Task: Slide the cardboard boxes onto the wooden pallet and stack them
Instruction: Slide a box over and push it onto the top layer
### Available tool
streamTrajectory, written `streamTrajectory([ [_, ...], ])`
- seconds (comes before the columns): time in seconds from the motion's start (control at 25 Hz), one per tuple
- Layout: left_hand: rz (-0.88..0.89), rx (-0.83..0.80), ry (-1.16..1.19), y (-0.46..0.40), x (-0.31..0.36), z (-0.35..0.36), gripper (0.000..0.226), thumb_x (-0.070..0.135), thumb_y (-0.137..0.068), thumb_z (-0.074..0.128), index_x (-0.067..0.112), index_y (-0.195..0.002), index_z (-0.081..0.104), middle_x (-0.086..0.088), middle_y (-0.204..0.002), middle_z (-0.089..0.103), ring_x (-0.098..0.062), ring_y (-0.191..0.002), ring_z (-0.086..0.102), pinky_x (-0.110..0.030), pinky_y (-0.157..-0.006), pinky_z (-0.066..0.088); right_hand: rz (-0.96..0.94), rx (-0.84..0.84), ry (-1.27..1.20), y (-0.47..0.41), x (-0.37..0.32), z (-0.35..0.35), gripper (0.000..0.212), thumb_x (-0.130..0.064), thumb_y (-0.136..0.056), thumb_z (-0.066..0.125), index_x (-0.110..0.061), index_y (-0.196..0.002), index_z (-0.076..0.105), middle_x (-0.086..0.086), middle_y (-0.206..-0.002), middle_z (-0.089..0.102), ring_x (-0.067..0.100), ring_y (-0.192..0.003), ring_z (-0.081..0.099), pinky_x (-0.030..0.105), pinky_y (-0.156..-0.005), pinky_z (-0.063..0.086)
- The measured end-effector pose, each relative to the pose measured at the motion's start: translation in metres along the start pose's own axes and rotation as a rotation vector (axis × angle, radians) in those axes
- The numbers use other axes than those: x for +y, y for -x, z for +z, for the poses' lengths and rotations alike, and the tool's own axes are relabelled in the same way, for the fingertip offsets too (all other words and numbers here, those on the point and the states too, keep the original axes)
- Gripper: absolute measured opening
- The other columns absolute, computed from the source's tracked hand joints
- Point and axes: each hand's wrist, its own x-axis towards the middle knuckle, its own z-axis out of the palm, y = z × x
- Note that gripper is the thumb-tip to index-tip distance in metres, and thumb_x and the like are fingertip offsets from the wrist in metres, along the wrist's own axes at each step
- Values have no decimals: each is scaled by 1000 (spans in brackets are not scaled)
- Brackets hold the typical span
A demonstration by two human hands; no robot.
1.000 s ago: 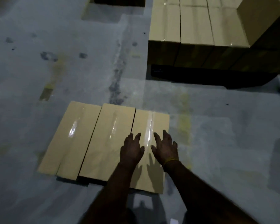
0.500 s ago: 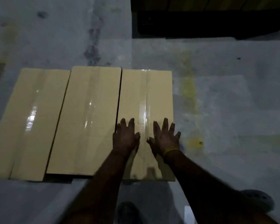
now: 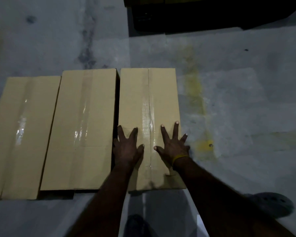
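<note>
Pressing down w/ both palms on the rightmost cardboard box point(image 3: 149, 106), near end of its top face. Left hand point(image 3: 126, 147) is lying flat, fingers spread apart, sitting at the box's left edge just beside the dark gap to the next carton; not gripping anything. Right hand point(image 3: 173, 144) is likewise lying flat and splayed, on the right half of the top, outer fingers reaching the box's right edge; yellow band point(image 3: 179, 158) is showing at that wrist. Clear tape strip point(image 3: 148, 117) is running lengthwise betw. the two hands. Dark footwear: one shoe point(image 3: 272, 206) is showing at lower right on the floor, another dark shape point(image 3: 135, 224) at bottom centre, too dim to ID for sure. Box under the hands is resting on the grey concrete floor point(image 3: 237, 100), sitting slightly fwd of and apart from the middle box point(image 3: 82, 127); left box point(image 3: 22, 134) is lying touching the middle one, set nearer the camera. Yellowish stain is running along the floor right of the pushed box. Far edge: dark pallet base point(image 3: 195, 16) is sitting well apart from all three boxes, detail lost in shadow.
</note>
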Motion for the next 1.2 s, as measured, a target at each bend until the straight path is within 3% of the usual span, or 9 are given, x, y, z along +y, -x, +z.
streamTrajectory([
  [0.08, -5, 16, 45, 1, 0, 0, 77, 50, -87, 65, 40, -153, 25, -22, -159, -2, -47, -136, 28, -49, -107, 36, 61, 54, -167, 6, 6, 4, 94, -59, -88, 60, -50, -150, -10, 6, -153, -41, 52, -143, 12, 62, -108, 34],
  [0.16, -66, 5, 92, 4, 7, 0, 79, 54, -85, 66, 40, -152, 27, -27, -155, 10, -46, -133, 33, -44, -108, 35, 107, 118, -293, 13, 12, 9, 94, -57, -85, 65, -49, -152, 0, 8, -158, -27, 46, -140, 25, 55, -110, 36],
  [0.28, -102, 59, 96, 11, 25, -3, 80, 58, -80, 68, 39, -149, 33, -25, -150, 23, -42, -131, 37, -42, -107, 36, 122, 207, -310, 23, 22, 6, 89, -61, -81, 64, -46, -152, 11, 11, -157, -2, 42, -134, 32, 52, -111, 33],
  [0.48, -20, 161, 199, 21, 66, -27, 77, 55, -77, 73, 33, -145, 44, -19, -155, 18, -38, -138, 29, -46, -112, 30, 63, 378, -305, 39, 43, -31, 71, -65, -81, 58, -45, -145, 34, 6, -156, 7, 37, -134, 31, 50, -112, 26],
  [0.6, 126, 210, 120, 19, 98, -50, 70, 62, -79, 64, 34, -141, 49, -11, -158, 16, -33, -142, 26, -49, -113, 27, 36, 438, -271, 45, 52, -76, 64, -66, -81, 56, -45, -140, 44, 4, -154, 14, 34, -132, 33, 49, -111, 28],
  [0.88, 216, 328, 110, 13, 202, -125, 65, 66, -79, 50, 34, -134, 57, -6, -153, 31, -24, -139, 32, -46, -115, 22, -28, 531, -255, 58, 78, -211, 63, -68, -83, 52, -45, -141, 42, 1, -150, 19, 32, -131, 33, 48, -109, 28],
  [1.2, 257, 468, 154, -22, 373, -214, 61, 66, -77, 55, 37, -130, 60, -2, -148, 31, -28, -130, 37, -45, -109, 31, -84, 699, -250, 47, 134, -401, 62, -67, -82, 52, -45, -139, 44, 1, -148, 21, 30, -127, 37, 47, -105, 31],
])
